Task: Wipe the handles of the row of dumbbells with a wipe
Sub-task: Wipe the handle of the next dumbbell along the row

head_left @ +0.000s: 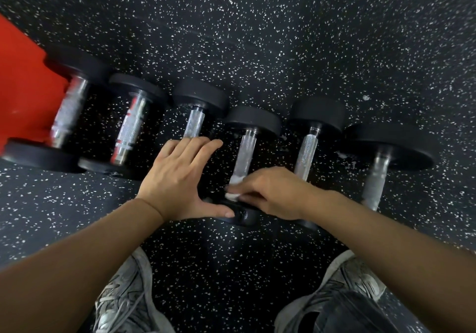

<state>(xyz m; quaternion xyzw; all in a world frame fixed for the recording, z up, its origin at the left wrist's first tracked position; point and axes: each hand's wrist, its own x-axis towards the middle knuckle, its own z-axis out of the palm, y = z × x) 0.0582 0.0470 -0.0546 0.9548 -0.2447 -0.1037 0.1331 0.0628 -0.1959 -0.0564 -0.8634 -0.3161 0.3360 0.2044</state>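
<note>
Your right hand (268,191) pinches the small white wipe (231,195) at the near end of the fourth knurled steel dumbbell handle (244,152) — your left hand (177,178) lies open and flat beside it. The wipe is bunched small — it may slip off the handle.

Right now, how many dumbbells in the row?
6, left to right: first by the red object, second, third under the left hand, fourth being wiped, fifth, sixth. None appear hidden.

The row of dumbbells (244,142) lies packed, heads nearly touching, leaving only narrow slots between handles. Beyond the row and before it, speckled floor (257,36) lies open; a red block (23,88) crowds its left end.
</note>
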